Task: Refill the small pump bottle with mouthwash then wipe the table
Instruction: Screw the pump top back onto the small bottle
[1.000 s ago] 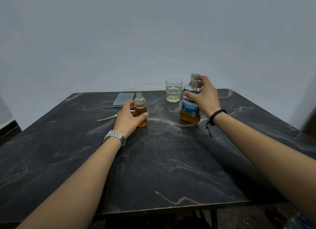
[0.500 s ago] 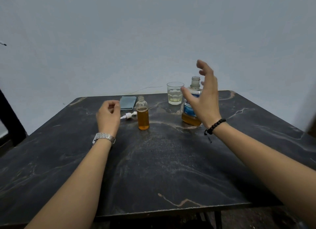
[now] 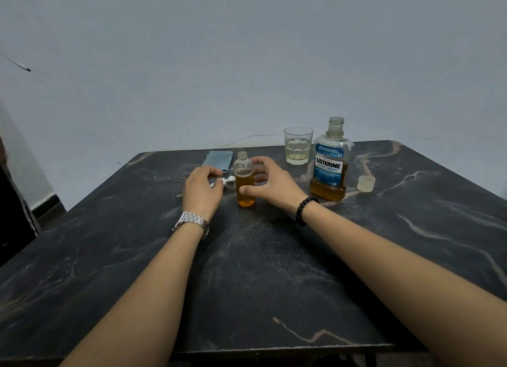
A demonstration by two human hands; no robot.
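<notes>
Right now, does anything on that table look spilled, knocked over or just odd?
No spill shows. Both bottles stand upright but uncapped: the mouthwash bottle has its cap lying beside it, and the small bottle's white pump lies on the table by the left hand.

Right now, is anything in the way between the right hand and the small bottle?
Nothing visible is. The right hand is open around the small bottle, fingers behind it and thumb in front. The Listerine bottle and glass stand off to its right.
</notes>
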